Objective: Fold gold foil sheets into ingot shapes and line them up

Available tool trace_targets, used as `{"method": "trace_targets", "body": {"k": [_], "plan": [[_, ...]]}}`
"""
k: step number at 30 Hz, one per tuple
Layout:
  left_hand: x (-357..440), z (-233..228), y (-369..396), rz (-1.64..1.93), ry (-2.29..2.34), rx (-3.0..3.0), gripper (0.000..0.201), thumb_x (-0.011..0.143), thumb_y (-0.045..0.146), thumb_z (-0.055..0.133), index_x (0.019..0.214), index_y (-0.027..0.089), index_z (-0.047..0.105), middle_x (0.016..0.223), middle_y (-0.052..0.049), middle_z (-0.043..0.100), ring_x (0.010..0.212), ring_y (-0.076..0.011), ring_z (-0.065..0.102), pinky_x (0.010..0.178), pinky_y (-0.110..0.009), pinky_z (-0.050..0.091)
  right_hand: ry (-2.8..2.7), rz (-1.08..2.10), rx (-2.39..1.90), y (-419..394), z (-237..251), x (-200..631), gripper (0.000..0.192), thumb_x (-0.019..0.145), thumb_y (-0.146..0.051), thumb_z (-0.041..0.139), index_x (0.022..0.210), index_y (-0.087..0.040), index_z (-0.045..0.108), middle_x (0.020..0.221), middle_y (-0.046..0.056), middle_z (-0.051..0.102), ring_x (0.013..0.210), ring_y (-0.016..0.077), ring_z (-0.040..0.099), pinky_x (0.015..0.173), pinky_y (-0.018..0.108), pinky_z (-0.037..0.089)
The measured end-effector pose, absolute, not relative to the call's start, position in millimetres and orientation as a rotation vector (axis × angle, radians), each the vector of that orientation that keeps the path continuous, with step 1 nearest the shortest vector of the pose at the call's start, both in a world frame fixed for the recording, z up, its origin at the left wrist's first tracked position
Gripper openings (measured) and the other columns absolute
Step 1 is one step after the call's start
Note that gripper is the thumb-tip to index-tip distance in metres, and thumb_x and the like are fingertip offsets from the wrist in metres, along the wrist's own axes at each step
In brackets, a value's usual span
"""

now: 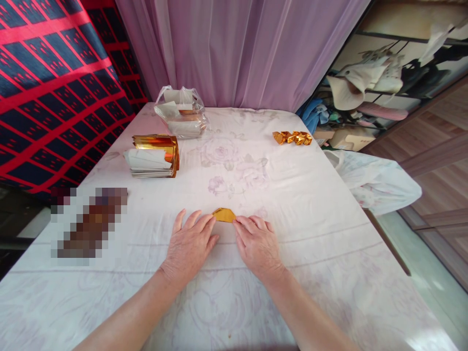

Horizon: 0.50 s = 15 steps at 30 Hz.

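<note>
A small folded piece of gold foil paper (224, 215) lies flat on the table, its top corners slanted. My left hand (190, 243) rests palm down beside it, fingers spread, with the index fingertip on the paper's left corner and the thumb apart. On the other side my right hand (258, 243) lies palm down with slightly bent fingers, its fingertips touching the right corner. Neither hand lifts the paper. Toward the back right sits a row of folded gold foil pieces (292, 138). A stack of gold foil and white paper sheets (155, 156) stands at the left.
A clear plastic bag (182, 112) with more paper is behind the stack. The floral tablecloth (234, 297) covers the table. A blurred-out patch (93, 224) lies at the left. A white plastic bag (380, 183) hangs off the right edge, near a cluttered shelf (365, 87). Purple curtain (234, 53) behind.
</note>
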State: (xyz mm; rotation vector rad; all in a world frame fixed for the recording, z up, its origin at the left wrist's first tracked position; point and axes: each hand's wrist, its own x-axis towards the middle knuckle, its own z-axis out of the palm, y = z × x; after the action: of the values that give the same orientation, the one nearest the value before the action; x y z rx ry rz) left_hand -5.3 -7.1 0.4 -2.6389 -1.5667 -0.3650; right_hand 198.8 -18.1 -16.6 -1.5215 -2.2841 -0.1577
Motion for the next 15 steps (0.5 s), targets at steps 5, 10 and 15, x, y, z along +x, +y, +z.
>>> {"method": "trace_targets", "body": {"k": [5,10,15], "plan": [[-8.5,0.3,-7.9,-0.355,-1.603,-2.611,0.031,0.096,0.029,0.054,0.123,0.023,0.067,0.122,-0.006,0.070,0.119,-0.0298,0.057,0.112,-0.056,0.027,-2.239,-0.191,-1.500,-19.8,-18.6,201.3,0.023,0.091,-0.015,0.057,0.107,-0.021,0.072,0.111,0.005,0.074,0.097,0.0214,0.059,0.076,0.035,0.037],[-7.4,-0.4,-6.8,-0.377,-1.579,-2.607,0.029,0.095,0.026,0.055,0.120,0.022,0.068,0.117,-0.006,0.071,0.115,-0.0282,0.058,0.111,-0.053,0.029,-2.202,-0.207,-1.485,-20.3,-20.1,202.6,0.025,0.095,-0.016,0.052,0.106,-0.021,0.073,0.110,0.005,0.075,0.096,0.0208,0.059,0.077,0.035,0.038],[-4.8,-0.8,-4.4,-0.422,-1.545,-2.608,0.029,0.093,0.022,0.056,0.118,0.021,0.069,0.113,-0.007,0.071,0.111,-0.0263,0.060,0.111,-0.051,0.031,-2.188,-0.202,-1.430,-17.6,-20.6,197.1,0.028,0.097,-0.019,0.049,0.114,-0.016,0.071,0.116,0.007,0.072,0.106,0.0233,0.056,0.087,0.037,0.039]]}}
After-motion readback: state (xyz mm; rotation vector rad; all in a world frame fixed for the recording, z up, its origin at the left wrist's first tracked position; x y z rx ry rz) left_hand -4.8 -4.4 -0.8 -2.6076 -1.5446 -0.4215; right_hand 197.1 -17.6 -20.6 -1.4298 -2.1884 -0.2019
